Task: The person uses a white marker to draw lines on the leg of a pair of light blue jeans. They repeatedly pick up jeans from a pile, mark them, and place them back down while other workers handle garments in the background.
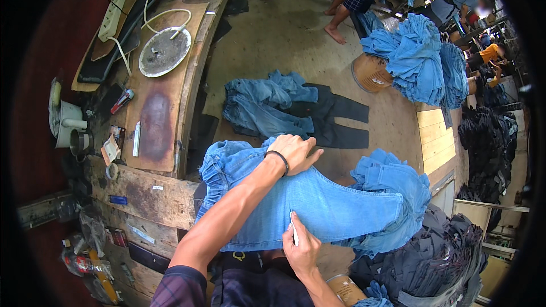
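A pair of light blue jeans (335,207) with a gathered waistband lies across my lap, its leg reaching out to the right. My left hand (293,153) rests on the upper edge of the denim, palm down, fingers stretched out and holding nothing. On the lower part of the leg, my right hand (302,250) is closed round a slim white marking stick (294,232). The stick's tip is at the cloth; whether it is chalk or a pen I cannot tell.
More blue jeans (267,102) and dark trousers (335,116) lie on the floor ahead. Denim piles (418,57) rise at the far right, dark cloth (426,256) at the near right. The wooden bench (153,202) on the left holds a round metal lid (165,51) and cutter (122,101). People stand beyond.
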`<move>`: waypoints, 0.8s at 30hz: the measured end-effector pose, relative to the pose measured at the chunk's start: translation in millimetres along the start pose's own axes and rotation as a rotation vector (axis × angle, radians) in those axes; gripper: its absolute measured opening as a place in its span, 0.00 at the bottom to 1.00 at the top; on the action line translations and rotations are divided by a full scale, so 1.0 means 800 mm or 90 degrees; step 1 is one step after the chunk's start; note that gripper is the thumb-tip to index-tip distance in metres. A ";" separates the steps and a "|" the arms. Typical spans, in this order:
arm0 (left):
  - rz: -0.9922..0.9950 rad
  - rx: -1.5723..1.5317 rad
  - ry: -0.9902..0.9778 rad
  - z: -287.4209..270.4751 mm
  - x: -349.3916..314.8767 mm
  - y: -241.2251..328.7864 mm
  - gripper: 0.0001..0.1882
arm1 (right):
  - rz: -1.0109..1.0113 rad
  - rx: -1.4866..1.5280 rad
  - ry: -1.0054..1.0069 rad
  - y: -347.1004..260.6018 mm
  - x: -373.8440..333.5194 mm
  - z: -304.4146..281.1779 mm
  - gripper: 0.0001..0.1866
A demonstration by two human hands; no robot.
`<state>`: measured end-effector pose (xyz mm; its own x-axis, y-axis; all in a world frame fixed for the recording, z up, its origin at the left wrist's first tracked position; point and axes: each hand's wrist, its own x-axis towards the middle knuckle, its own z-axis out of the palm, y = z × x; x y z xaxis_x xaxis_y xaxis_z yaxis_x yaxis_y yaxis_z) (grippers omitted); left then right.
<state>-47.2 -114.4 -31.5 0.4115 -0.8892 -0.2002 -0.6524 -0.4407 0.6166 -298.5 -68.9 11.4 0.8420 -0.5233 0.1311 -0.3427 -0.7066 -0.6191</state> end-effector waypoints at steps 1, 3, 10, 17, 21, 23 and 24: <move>0.003 0.000 0.009 0.001 0.000 0.000 0.26 | -0.001 -0.008 0.003 0.001 0.001 0.002 0.18; 0.002 -0.004 0.005 0.002 0.000 -0.002 0.26 | -0.020 -0.020 0.031 0.002 0.004 0.006 0.19; 0.003 -0.002 -0.014 0.002 0.002 -0.002 0.25 | 0.003 -0.021 -0.008 -0.008 -0.010 -0.014 0.20; -0.002 0.010 0.000 0.004 0.000 -0.002 0.25 | -0.022 0.012 0.054 -0.002 -0.006 -0.009 0.19; -0.004 -0.003 -0.012 0.004 0.001 -0.002 0.24 | -0.039 0.001 0.027 0.004 -0.006 -0.009 0.19; -0.014 -0.002 -0.039 0.002 0.002 -0.002 0.24 | -0.009 0.003 0.013 0.004 -0.008 -0.011 0.19; -0.011 0.001 -0.039 0.000 0.002 -0.002 0.24 | -0.043 0.022 0.056 0.003 -0.009 -0.012 0.19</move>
<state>-45.9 -115.0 -32.6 0.3832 -0.8872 -0.2569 -0.6470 -0.4563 0.6109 -309.5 -71.0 16.6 0.8225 -0.5160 0.2392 -0.2708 -0.7252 -0.6330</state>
